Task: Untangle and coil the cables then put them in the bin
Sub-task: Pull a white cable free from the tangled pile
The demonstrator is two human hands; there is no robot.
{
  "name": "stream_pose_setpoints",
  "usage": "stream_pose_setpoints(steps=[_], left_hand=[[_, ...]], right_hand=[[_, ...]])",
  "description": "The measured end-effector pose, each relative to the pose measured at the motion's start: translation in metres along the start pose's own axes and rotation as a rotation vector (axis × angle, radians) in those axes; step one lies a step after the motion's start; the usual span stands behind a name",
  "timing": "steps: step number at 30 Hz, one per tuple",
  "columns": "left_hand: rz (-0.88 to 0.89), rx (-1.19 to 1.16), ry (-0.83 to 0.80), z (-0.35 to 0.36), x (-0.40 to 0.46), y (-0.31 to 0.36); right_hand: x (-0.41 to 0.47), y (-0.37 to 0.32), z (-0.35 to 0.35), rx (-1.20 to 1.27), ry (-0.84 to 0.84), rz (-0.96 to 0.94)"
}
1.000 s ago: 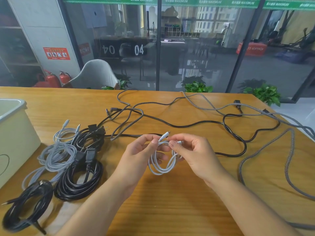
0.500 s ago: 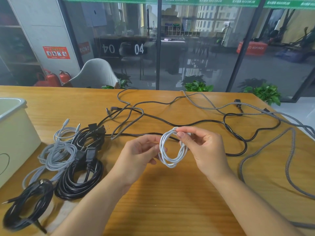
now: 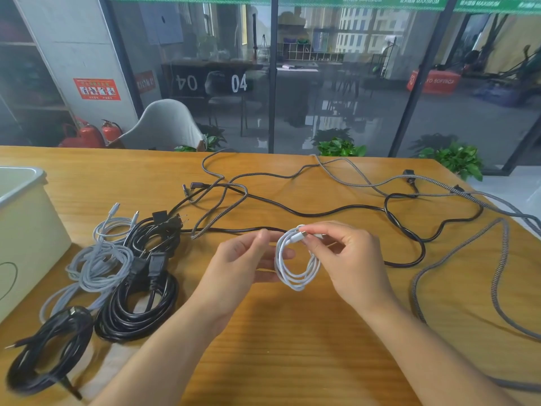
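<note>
Four coiled cables (image 3: pixel 96 276) parked near left beside bin (image 3: pixel 26 230), its inside hidden from view. Left hand (image 3: pixel 243 259) loosely open behind white coil (image 3: pixel 297 259); right hand (image 3: pixel 348 256) pinching coil's top above worktop (image 3: pixel 278 347). Best tuck plug end through loops, keep them snug.

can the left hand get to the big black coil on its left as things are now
Probably yes: the left hand is open beside the white cable coil, which the right hand pinches, and bare table lies between it and the black coil.
</note>
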State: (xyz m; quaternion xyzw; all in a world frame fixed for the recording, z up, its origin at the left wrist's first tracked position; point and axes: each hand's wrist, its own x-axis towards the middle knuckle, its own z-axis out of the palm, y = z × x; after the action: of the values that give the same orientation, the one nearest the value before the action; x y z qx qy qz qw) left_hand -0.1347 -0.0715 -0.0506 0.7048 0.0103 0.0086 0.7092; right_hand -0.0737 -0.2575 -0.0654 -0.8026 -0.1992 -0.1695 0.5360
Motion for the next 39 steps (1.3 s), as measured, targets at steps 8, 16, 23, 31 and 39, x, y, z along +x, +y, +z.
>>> stream_pose_setpoints(steps=[8, 16, 23, 31, 39], left_hand=[[0.025, -0.048, -0.022, -0.0026, -0.0003, -0.002], [0.08, -0.09, 0.052, -0.0013, 0.0012, -0.0037], [0.094, -0.136, 0.074, -0.0017, 0.002, -0.0044], [0.092, -0.109, 0.084, -0.0013, 0.0022, -0.0049], [0.084, -0.099, 0.098, -0.0002, 0.0018, -0.0047]], right_hand=[[0.0003, 0.0002, -0.0001, 0.054, -0.124, 0.088], [-0.0017, -0.0065, -0.0016, 0.256, -0.283, 0.111], [0.0006, -0.0064, -0.0014, 0.446, -0.242, 0.218], [0.0013, -0.0045, 0.0013, 0.416, -0.273, 0.337], [0.0013, -0.0056, 0.0014, 0.467, -0.202, 0.292]])
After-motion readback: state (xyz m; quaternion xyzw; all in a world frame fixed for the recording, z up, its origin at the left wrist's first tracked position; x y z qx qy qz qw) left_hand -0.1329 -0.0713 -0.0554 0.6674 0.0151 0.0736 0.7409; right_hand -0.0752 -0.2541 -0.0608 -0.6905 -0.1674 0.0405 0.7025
